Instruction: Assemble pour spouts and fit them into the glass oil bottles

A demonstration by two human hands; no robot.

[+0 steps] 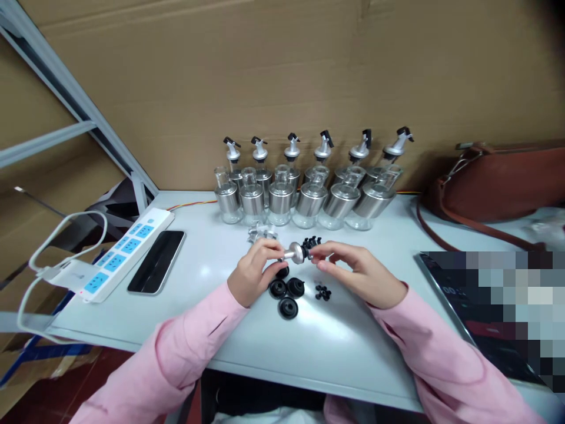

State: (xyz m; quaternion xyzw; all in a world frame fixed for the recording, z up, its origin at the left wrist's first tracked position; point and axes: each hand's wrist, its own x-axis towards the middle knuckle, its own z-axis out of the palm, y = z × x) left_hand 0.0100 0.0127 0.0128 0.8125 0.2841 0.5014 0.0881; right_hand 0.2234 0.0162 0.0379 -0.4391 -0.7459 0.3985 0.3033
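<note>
Pale tabletop [353, 353] beneath silver spout [297, 253], pinched in left grip [282, 259], its black end at parted right grip [315, 259].

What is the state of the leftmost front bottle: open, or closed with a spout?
Open: this front bottle shows a bare glass neck, while the rear bottle behind it has a spout on top.

It looks like a small assembly workstation, with rows of matching glass-and-metal bottles [280, 203], loose black fittings [289, 307] and a power strip [128, 256] on a plain worktop [212, 330] against cardboard [282, 76].
</note>
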